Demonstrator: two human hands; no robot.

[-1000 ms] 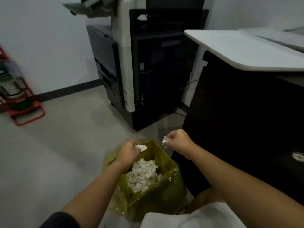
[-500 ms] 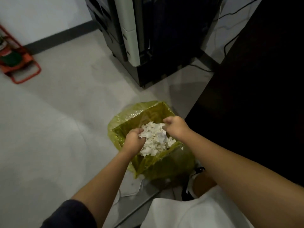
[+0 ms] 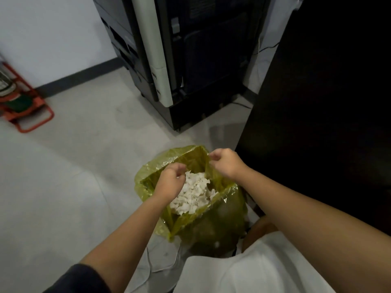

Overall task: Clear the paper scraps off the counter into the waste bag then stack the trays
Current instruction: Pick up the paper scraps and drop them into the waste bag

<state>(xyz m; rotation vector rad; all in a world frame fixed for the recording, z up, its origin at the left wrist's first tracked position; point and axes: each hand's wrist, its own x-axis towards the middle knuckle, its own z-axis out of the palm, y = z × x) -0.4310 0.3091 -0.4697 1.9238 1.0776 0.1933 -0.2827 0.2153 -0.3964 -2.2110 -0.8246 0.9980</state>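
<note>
Overall light: dim, flat indoor light, no hard beams
Brightest parts: pale floor [image 3: 63,187] and wall [image 3: 53,34] on the left
Darkest part: the black cabinet [image 3: 328,113] at right, crushed to near-black, no detail
Shadows: soft, faint grey patch on the floor beside the copier [image 3: 190,60]
Glare: small shiny glints on the yellow waste bag [image 3: 211,229]
Blur: slight smearing on the left hand [image 3: 169,182] and right hand [image 3: 226,163]
Distortion: wide-angle bending, verticals lean outward at the edges
Sharpness: soft and grainy throughout

Left hand [image 3: 169,182] and right hand [image 3: 226,163] seemingly loosely curled.
</note>
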